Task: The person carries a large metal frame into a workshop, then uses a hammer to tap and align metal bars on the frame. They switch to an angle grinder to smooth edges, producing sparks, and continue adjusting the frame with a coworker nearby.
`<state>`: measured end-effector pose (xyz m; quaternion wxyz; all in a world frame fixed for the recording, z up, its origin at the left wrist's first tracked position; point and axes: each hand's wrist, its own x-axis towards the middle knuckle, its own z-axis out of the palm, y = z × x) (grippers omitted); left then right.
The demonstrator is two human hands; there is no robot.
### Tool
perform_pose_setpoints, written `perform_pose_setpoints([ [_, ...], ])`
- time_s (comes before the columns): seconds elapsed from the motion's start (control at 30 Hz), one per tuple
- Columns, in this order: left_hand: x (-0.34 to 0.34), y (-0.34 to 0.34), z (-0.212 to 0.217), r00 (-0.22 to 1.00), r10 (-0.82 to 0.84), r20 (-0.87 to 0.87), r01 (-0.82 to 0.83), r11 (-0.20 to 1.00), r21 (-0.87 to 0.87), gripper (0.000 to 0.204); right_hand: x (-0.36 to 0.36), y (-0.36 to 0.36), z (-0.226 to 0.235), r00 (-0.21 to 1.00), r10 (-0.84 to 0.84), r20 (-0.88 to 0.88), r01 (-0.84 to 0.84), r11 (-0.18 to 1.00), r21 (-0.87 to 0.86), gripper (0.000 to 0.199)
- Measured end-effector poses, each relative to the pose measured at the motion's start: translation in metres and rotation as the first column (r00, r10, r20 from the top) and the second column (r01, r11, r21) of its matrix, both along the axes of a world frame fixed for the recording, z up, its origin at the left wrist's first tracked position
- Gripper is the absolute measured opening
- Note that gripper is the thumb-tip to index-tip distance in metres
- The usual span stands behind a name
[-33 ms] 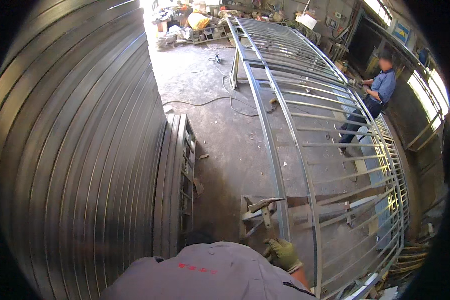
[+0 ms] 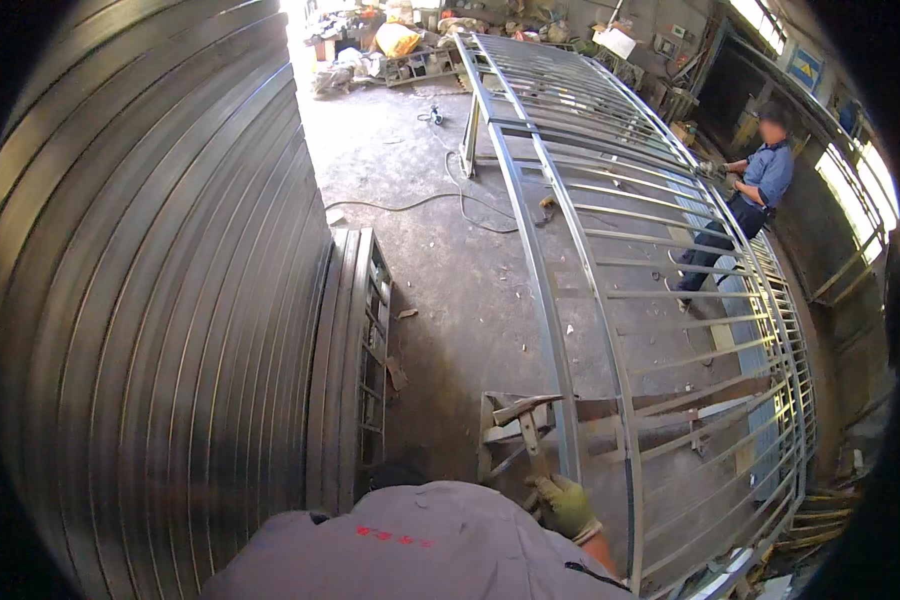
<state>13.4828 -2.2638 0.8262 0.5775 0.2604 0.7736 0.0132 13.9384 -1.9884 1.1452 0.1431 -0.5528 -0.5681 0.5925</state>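
My right hand (image 2: 566, 506), in an olive-green work glove, is closed round the handle of a hammer (image 2: 532, 428). The hammer's head points away from me, with one end long and tapered. It is just left of the near end of a long metal frame (image 2: 553, 345) made of steel tubes with many crossbars. Whether the hammer touches the frame I cannot tell. My left hand is out of sight; my grey-clad torso (image 2: 420, 545) fills the lower middle.
Tall stacked metal panels (image 2: 170, 270) stand at the left, beside a lower metal rack (image 2: 375, 340). A small stand (image 2: 490, 430) is under the frame's near end. A cable (image 2: 400, 208) crosses the floor. Across the frame, a co-worker in blue (image 2: 765, 172) has both hands at its far rail.
The hammer's head has shifted slightly left and tilted a little. The co-worker's hands and feet have moved slightly. The frame looks the same.
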Motion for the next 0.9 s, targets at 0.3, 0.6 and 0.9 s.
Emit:
perform_pose_setpoints([
  [0.3, -0.130, 0.391, 0.005, 0.989, 0.038, -0.143, 0.026, 0.908, 0.417, 0.055, -0.143, 0.220, -0.015, 0.997, -0.018, 0.080, 0.039, 0.962, -0.271, 0.044],
  [0.6, -0.104, 0.591, 0.061, 0.972, 0.036, 0.231, -0.187, 0.710, 0.679, 0.055, -0.208, 0.402, -0.074, 0.990, -0.086, -0.112, 0.028, 0.898, -0.439, 0.037],
  [0.9, -0.209, 0.573, 0.008, 0.974, 0.127, -0.186, -0.110, 0.989, 0.099, 0.062, -0.262, 0.649, -0.065, 0.963, 0.089, -0.254, -0.199, 0.871, -0.449, 0.030],
])
